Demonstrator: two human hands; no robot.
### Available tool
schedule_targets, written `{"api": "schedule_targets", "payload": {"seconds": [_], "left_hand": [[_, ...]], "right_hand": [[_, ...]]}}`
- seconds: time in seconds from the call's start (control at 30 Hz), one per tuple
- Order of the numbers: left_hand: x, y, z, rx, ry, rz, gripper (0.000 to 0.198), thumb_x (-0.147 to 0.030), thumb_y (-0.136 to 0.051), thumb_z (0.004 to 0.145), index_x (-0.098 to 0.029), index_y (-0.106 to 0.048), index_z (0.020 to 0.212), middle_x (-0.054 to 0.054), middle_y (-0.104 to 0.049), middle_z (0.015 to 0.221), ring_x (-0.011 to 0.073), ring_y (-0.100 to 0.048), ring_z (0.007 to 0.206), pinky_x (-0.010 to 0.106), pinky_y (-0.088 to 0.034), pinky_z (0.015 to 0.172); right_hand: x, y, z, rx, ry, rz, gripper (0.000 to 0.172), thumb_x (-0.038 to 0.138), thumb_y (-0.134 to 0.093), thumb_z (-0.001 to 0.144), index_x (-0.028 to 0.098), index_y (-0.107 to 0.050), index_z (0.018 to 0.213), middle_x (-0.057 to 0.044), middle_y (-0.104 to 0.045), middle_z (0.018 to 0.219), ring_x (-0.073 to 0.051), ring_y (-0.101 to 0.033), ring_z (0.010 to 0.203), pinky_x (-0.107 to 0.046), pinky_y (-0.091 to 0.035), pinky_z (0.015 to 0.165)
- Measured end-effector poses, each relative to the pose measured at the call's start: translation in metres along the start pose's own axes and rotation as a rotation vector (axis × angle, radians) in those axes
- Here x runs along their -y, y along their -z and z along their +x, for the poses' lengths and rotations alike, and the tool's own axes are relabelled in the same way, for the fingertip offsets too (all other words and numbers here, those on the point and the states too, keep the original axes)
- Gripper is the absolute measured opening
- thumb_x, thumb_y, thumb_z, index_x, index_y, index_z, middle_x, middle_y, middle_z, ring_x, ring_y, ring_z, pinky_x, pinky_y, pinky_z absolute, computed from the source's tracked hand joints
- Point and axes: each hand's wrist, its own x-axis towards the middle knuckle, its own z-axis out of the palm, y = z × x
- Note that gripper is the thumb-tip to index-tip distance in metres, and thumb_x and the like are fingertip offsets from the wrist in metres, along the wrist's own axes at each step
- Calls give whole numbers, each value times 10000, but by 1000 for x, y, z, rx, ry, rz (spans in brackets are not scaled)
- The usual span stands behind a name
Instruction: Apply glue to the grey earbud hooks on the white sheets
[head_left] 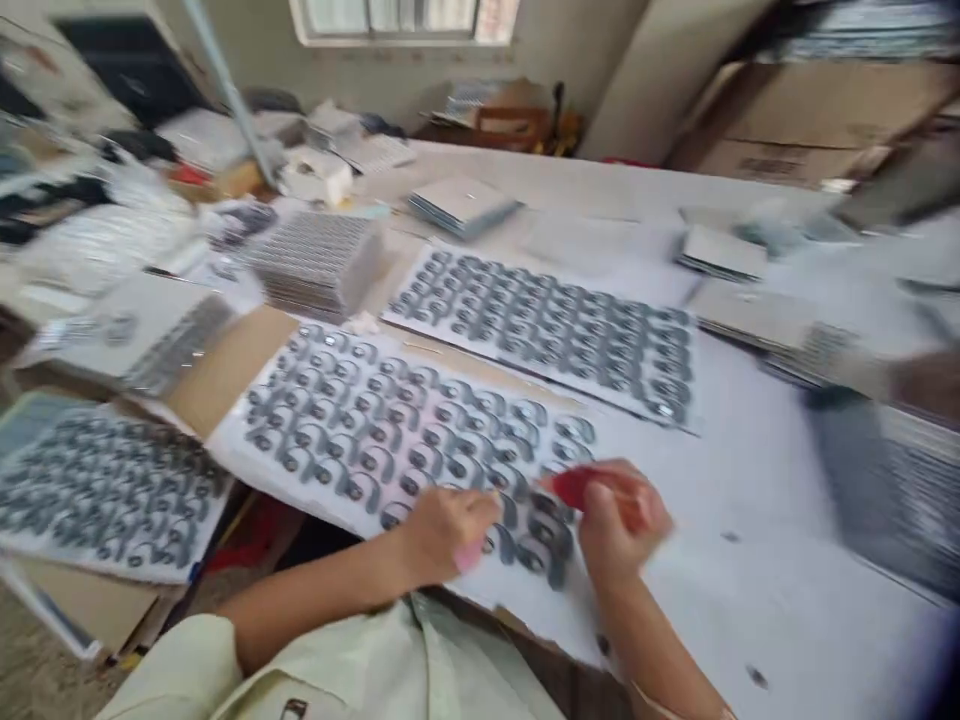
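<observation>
A white sheet point(315, 455) covered with rows of small grey ear-hook shaped parts lies in front of me on the table. My left hand point(442, 530) rests on its near edge, fingers curled in a pinch over one of the grey parts. My right hand point(619, 520) is beside it at the sheet's right corner, closed round a small red object point(574, 485). The picture is smeared by motion, so the finger details are unclear.
A second sheet point(547, 325) of the same parts lies farther back, a third sheet point(97, 490) at the left on cardboard. Stacks of cards point(319, 260) and small piles point(461, 205) stand behind. Cardboard boxes point(810, 120) sit at the back right. White table surface point(750, 560) extends right.
</observation>
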Motion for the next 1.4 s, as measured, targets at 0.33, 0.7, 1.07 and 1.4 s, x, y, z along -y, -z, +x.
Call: {"api": "schedule_targets", "payload": {"seconds": [0.33, 0.7, 1.07, 1.4], "left_hand": [[3, -2, -3, -325, -96, -42, 195, -60, -485, 818, -149, -625, 920, 52, -731, 874, 148, -703, 683, 229, -584, 591], [3, -1, -2, -322, -93, -9, 184, -68, -483, 817, -148, -629, 896, 34, -730, 858, 147, -699, 660, 228, -559, 535], [2, 1, -2, -311, -91, 16, 180, -78, -467, 829, -149, -622, 889, 38, -716, 812, 131, -685, 635, 215, -561, 565], [2, 1, 0, -190, -50, -6, 235, -99, -444, 792, -160, -616, 939, 49, -709, 869, 146, -676, 684, 236, -544, 567]], "right_hand": [[11, -13, -6, 86, 40, -4, 173, 333, -678, 784, 182, -626, 851, -28, -597, 735, -162, -567, 612, -322, -459, 561], [6, -18, -10, 169, 20, -15, 202, 358, -686, 780, 190, -623, 873, -40, -611, 762, -180, -585, 609, -345, -474, 549], [10, -22, -7, 206, 63, -9, 178, 316, -702, 783, 195, -614, 880, -19, -594, 745, -157, -553, 611, -331, -448, 564], [18, -17, -3, 230, 241, -120, 59, 193, -680, 792, 210, -625, 806, -12, -625, 738, -172, -582, 656, -322, -466, 579]]}}
